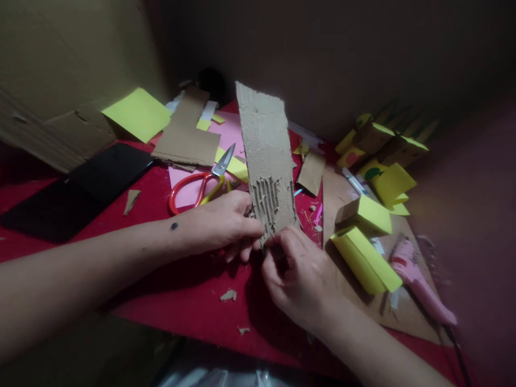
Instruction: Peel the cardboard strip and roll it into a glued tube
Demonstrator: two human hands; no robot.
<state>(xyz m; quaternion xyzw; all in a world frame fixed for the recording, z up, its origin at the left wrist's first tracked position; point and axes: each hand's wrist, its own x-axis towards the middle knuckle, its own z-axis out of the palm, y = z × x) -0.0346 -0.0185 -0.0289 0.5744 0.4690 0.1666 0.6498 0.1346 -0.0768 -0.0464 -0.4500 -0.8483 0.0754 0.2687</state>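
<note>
A long strip of cardboard (266,134) rises from between my hands, tilted up over the red table. Its lower part is peeled, so the corrugated ridges show. My left hand (229,223) grips the strip's lower left edge, thumb on the front. At the bottom edge my right hand (300,269) is closed, its fingertips pinching the cardboard. Just beyond my left hand lie scissors (221,166) with red and yellow handles, blades apart. Small torn cardboard scraps (228,295) are on the red cloth (193,306) below my hands.
On the right, yellow-covered blocks (368,263) and a pink glue gun (419,279) with a cord rest on a cardboard sheet (334,193). A black flat panel (80,188) lies at left. Behind it are a yellow paper piece (139,115) and cut cardboard (187,142).
</note>
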